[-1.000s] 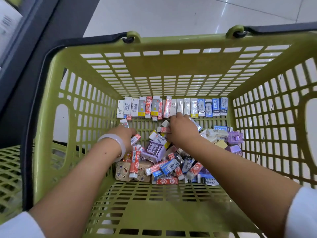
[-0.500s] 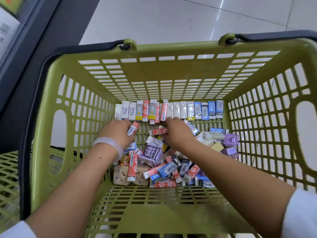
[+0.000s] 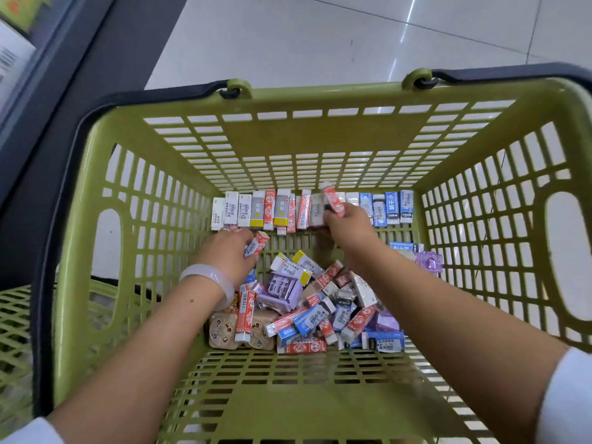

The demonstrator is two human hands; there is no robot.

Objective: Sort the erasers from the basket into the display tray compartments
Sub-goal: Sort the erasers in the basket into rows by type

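Observation:
A green plastic basket (image 3: pixel 307 136) fills the view. Along its far wall stands a row of erasers (image 3: pixel 256 209) in white, red and blue sleeves. A loose pile of erasers (image 3: pixel 307 302) lies in the middle of the floor. My left hand (image 3: pixel 229 251), with a pale bangle on the wrist, grips a red-and-white eraser (image 3: pixel 258 243) just below the row. My right hand (image 3: pixel 347 227) holds another red-and-white eraser (image 3: pixel 334 200) up against the row near its middle. No display tray is in view.
The basket has black handles (image 3: pixel 512 72) folded over its rim. A second green basket (image 3: pixel 16 331) sits at the lower left. A dark shelf edge (image 3: pixel 64 59) runs along the left, and pale floor tiles (image 3: pixel 320 36) lie beyond.
My right hand has risen from the pile to the far row with a red-and-white eraser. My left hand has lifted a red-and-white eraser slightly toward the row.

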